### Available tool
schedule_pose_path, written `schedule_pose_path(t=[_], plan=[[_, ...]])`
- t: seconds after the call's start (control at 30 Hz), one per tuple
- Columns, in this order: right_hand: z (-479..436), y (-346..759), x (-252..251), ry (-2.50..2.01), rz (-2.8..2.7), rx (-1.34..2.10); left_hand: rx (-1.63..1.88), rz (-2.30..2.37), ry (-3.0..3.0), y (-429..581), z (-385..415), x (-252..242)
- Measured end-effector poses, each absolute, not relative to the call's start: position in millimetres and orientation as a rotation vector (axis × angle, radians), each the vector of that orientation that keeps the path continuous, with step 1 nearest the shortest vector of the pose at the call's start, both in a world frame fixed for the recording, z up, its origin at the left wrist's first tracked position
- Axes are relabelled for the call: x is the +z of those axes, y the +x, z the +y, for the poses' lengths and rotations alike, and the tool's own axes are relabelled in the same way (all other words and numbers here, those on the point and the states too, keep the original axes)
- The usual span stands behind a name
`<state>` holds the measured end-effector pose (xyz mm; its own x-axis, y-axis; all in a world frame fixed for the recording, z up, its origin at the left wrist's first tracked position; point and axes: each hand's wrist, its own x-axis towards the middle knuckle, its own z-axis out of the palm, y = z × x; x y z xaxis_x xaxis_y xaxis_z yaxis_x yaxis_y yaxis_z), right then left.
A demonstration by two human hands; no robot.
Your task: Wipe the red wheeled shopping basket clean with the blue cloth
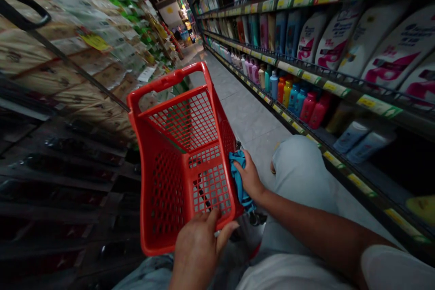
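A red plastic shopping basket (163, 174) with grid walls stands tilted in front of my knees, and nothing lies in it. My left hand (199, 240) grips its near rim, fingers over the inside and thumb on the outside. On the basket's right wall, my right hand (250, 174) presses a crumpled blue cloth (239, 176) held between thumb and fingers. The far ends of the right fingers are partly hidden by the cloth. A handle (170, 79) rises at the far end of the basket.
Shelves on the right hold shampoo bottles (341, 31) and several small coloured bottles (287, 93). Stacked plastic-wrapped packs (68, 72) line the left. A tiled aisle floor (227, 81) runs ahead between them. My bent knee (297, 163) is near the lower shelf.
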<state>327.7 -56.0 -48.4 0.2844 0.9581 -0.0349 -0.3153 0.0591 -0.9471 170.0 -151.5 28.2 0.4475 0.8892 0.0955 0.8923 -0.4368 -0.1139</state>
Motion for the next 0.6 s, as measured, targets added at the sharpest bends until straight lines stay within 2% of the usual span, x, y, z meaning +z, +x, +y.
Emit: schedule_pose_path(t=[0.17,0.33,0.47,0.6], plan=[[-94,318,-81,-1.237,-0.674,1.222,-0.050,-1.554,-2.564,166,-154,25],[-54,330,-56,-1.143,-0.790,1.093,0.142,-1.649,-2.765,171,-146,48],[-4,336,-41,-1.256,-0.737,1.099,0.130,-1.722,-2.936,178,-111,67],[-15,325,-43,-1.266,-0.711,1.098,0.013,-1.920,-2.982,181,-74,49]])
